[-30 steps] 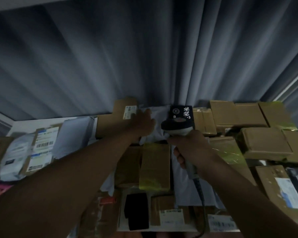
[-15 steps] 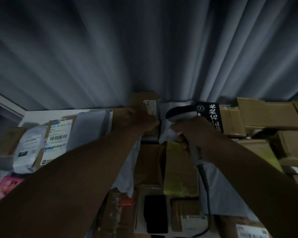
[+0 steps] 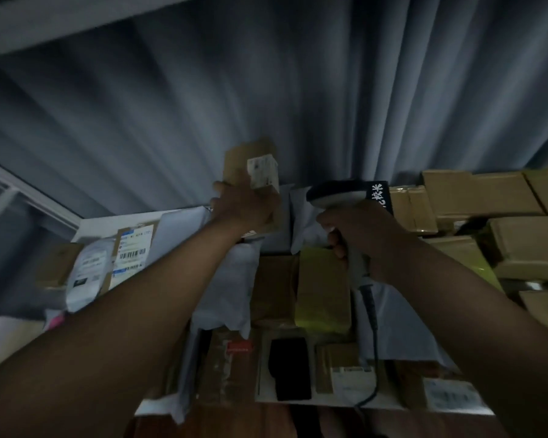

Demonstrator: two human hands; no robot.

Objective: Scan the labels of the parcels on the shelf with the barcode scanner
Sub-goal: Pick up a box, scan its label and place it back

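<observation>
The left hand (image 3: 246, 205) is gripping a small cardboard parcel (image 3: 250, 165) tilted up above the shelf's pile, while the right hand (image 3: 358, 230) is clutching the barcode scanner (image 3: 336, 194) just beside its label (image 3: 262, 170), with many parcels seemingly still waiting.

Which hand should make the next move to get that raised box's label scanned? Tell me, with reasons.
Right. The right hand already grips the barcode scanner, its head beside the white label on the cardboard box. The left hand is busy holding that box up.
</observation>
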